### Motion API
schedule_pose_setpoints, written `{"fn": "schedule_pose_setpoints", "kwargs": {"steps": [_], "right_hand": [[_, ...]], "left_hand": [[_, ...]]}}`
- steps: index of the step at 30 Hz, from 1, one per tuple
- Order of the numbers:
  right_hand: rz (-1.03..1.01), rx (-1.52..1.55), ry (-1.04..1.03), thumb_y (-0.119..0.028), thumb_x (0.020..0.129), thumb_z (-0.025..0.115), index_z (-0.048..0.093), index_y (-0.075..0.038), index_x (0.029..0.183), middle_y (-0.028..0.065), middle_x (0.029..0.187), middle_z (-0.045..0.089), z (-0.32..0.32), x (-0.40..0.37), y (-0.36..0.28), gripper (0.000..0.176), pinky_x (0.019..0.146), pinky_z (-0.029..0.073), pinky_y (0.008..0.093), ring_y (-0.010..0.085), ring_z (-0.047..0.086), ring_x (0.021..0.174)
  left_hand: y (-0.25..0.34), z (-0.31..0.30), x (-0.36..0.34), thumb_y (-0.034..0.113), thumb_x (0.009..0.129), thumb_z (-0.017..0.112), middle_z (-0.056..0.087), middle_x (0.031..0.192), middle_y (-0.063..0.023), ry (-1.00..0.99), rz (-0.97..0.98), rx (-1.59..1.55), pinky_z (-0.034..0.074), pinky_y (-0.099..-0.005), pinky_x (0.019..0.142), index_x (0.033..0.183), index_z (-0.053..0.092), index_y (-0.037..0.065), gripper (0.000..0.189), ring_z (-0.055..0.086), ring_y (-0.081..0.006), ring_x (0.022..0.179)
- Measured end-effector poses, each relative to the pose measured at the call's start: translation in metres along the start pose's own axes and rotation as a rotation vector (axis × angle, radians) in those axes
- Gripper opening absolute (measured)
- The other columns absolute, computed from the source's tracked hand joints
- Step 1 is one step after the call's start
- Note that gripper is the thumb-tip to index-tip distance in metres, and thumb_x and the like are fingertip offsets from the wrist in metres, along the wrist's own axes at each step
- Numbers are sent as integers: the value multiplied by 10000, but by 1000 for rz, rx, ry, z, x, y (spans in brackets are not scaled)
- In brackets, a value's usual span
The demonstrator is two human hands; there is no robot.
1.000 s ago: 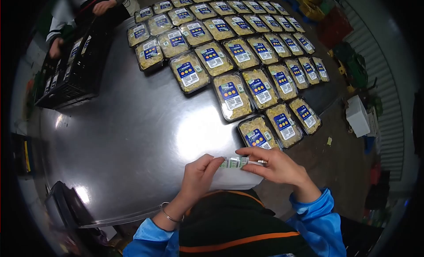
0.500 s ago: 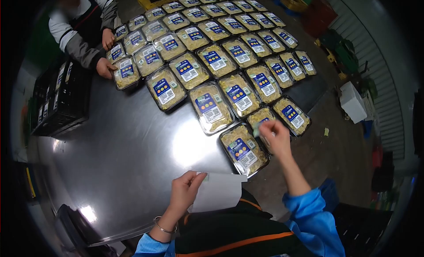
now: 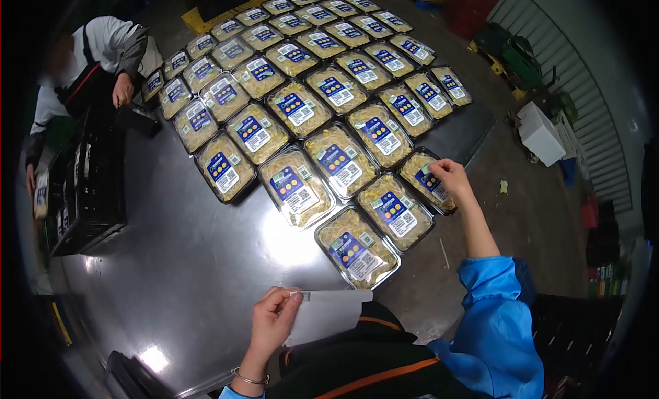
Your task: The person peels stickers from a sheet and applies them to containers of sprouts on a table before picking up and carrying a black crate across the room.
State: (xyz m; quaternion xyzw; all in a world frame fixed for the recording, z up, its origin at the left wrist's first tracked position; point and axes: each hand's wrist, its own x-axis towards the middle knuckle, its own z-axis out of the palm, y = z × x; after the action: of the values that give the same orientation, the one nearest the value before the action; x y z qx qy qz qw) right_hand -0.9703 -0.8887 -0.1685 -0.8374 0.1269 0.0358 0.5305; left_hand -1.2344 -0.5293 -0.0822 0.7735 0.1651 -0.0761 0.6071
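Note:
Pinched between the thumb and fingers of my left hand (image 3: 272, 320) is a white backing sheet (image 3: 334, 318), hanging over the table's near edge in front of my apron. My right hand (image 3: 454, 183) is closed in a pinch over a packed tray (image 3: 416, 171) at the right end of the front row. A small pale green sticker (image 3: 426, 169) shows at its fingertips, against the tray's blue label. Left of this stand two more film-covered trays of pale, shredded-looking food, a middle one (image 3: 396, 212) and a nearest one (image 3: 357, 247), both with blue-and-white labels.
Rows of similar trays (image 3: 298, 109) cover the far part of the metal table (image 3: 178, 262). At the left, a co-worker's hand (image 3: 123, 90) is near the trays and the other holds a tray (image 3: 42, 193) beside a black crate (image 3: 103, 186). A white box (image 3: 540, 134) sits right.
My right hand has moved from above the middle front tray to the rightmost one. The co-worker has shifted left, one hand now beside the crate with a tray. The view has turned slightly.

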Motion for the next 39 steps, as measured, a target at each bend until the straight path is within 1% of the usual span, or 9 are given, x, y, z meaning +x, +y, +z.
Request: {"fn": "schedule_pose_setpoints", "kwargs": {"steps": [5,8,11,13,15,17,19,23,39], "right_hand": [[118,-312,-115,-129,715,669,586,-14,682,29,655,593,4,15,-3,145,523,440,266,81,538,565],[-30,-611,0,-92,658,704,464,-35,729,105,654,562,6,16,-9,257,536,458,312,201,595,543],[-302,-400,45,-101,674,691,438,-46,742,67,632,516,15,12,4,268,521,433,281,151,520,536],[-161,-59,-307,-141,753,659,558,-52,757,-4,652,546,38,-38,-42,134,531,426,240,77,499,600],[-66,211,-820,-187,838,586,606,-53,948,16,791,598,66,-88,-68,175,653,457,225,92,555,724],[-312,152,-1046,-187,831,583,579,-19,1026,83,929,589,91,-131,-99,257,697,470,270,162,588,807],[-689,15,-918,-173,827,573,595,-23,988,109,887,586,114,-150,-103,221,671,463,290,227,584,774],[-548,79,-980,-154,835,552,608,-15,929,107,854,586,123,-155,-112,177,662,451,316,258,568,780],[-815,-236,-975,-182,792,589,600,-96,896,60,799,572,171,-143,-107,135,667,437,347,257,544,782]], "left_hand": [[17,14,14,89,825,603,537,710,1,-35,18,-17,372,-184,553,865,636,-4,106,458,-44,619],[25,19,17,89,827,606,533,692,24,2,-37,-116,356,-172,553,857,633,0,98,441,-31,612],[20,19,20,72,810,617,566,714,-14,39,-70,-143,398,-183,587,865,628,-5,96,502,-50,637],[16,20,24,69,787,631,615,736,-72,80,-28,-20,446,-207,604,861,633,-1,102,581,-85,661],[14,24,30,77,783,634,617,731,-77,118,-1,20,447,-212,591,852,635,0,103,579,-89,645],[21,28,37,100,779,638,615,722,-84,148,8,82,444,-226,549,829,638,2,110,575,-97,617],[29,29,40,101,779,637,613,718,-84,164,8,97,442,-230,540,829,638,3,110,574,-99,615],[28,26,42,141,806,627,611,696,-75,199,9,145,437,-233,544,833,628,2,142,562,-103,606],[0,13,57,205,809,637,603,688,-86,272,-50,197,449,-241,522,804,619,16,190,559,-117,557]]}}
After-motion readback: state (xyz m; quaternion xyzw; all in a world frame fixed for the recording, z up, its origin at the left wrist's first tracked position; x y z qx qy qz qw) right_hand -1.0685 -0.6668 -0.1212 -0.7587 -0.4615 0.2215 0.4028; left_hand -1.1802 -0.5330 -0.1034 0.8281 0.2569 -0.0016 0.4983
